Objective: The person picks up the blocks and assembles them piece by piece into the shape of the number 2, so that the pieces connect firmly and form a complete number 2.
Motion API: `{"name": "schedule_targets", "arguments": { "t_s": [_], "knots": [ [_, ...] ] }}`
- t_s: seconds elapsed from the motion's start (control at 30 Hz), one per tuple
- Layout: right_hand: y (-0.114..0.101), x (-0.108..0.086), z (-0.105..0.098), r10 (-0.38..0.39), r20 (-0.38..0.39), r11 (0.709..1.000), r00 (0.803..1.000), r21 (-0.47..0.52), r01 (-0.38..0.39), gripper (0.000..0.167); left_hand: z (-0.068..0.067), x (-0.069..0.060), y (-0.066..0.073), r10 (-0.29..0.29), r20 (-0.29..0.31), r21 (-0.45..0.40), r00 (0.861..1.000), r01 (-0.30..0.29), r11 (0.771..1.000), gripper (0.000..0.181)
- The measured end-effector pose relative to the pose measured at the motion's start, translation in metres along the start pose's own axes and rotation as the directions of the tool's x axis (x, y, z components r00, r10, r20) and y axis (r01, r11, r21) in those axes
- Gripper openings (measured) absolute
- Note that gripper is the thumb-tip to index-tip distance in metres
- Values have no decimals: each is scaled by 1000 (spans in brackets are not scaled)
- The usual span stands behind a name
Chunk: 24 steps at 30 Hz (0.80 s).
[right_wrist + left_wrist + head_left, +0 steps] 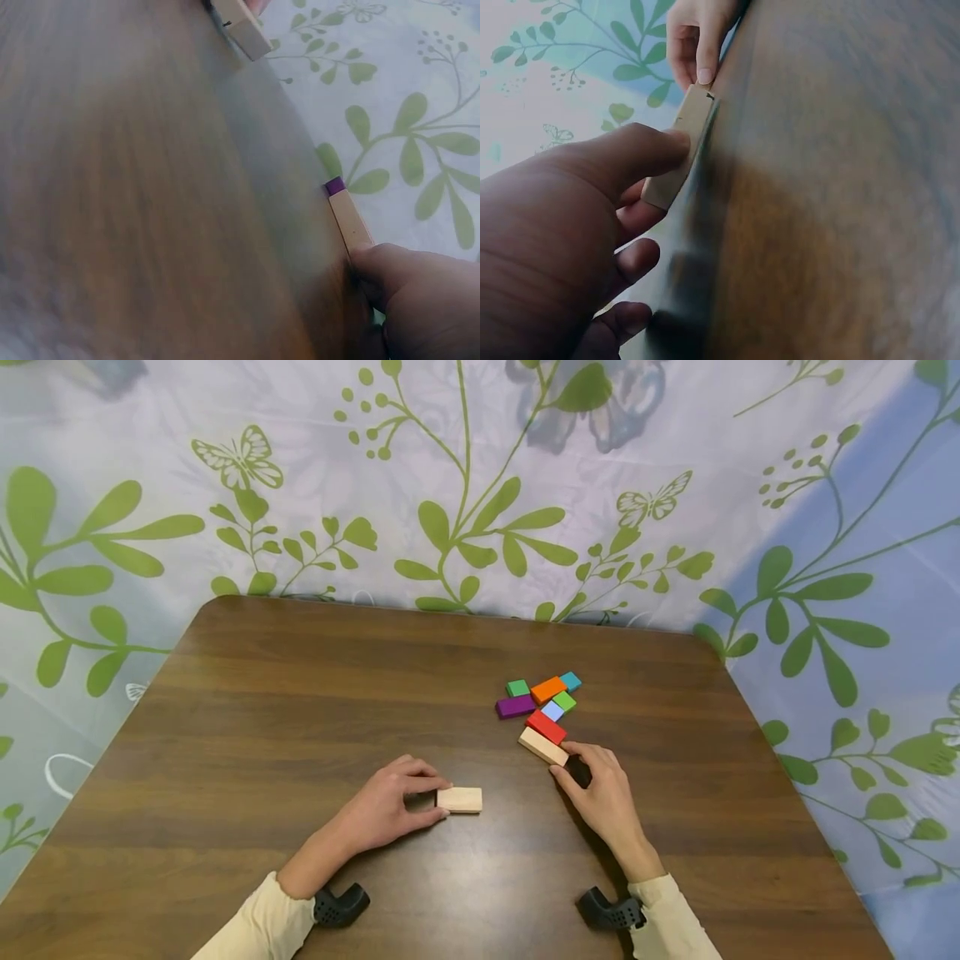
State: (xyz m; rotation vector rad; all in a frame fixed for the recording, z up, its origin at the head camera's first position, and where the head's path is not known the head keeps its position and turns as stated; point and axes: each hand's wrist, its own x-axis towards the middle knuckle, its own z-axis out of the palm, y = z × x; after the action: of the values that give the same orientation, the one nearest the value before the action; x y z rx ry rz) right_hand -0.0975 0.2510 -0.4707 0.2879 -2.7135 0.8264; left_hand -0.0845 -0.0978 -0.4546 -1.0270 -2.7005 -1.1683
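In the head view, the left hand (388, 803) pinches the left end of a pale wooden block (461, 800) lying on the table; its thumb and a finger also grip the block (676, 169) in the left wrist view. Farther right, the right hand (602, 793) holds the near right end of another pale block (543, 747) between thumb and finger. That block lies against a red block (547, 727). The right wrist view shows the right hand (424, 300) at the end of its pale block (349, 219).
Beyond the red block lie a light blue block (552, 711), a purple block (515, 707), an orange block (549, 690) and several others, close together. A patterned cloth (480, 485) hangs behind the wooden table (300, 693).
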Motion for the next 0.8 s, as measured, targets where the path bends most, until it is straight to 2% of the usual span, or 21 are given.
{"name": "schedule_targets", "arguments": {
  "t_s": [0.27,0.57,0.8],
  "knots": [
    [-1,0,3,-10,4,1000,1000,10,10,39,-1,-3,-6,-14,8,5,1000,14,1000,32],
    [-2,3,3,-28,-14,999,999,18,29,40,-4,0,-7,-31,31,2,999,31,1000,29],
    [0,0,0,-4,2,1000,1000,7,4,40,1,0,-7,-65,51,-9,997,66,998,30]
  ]
}}
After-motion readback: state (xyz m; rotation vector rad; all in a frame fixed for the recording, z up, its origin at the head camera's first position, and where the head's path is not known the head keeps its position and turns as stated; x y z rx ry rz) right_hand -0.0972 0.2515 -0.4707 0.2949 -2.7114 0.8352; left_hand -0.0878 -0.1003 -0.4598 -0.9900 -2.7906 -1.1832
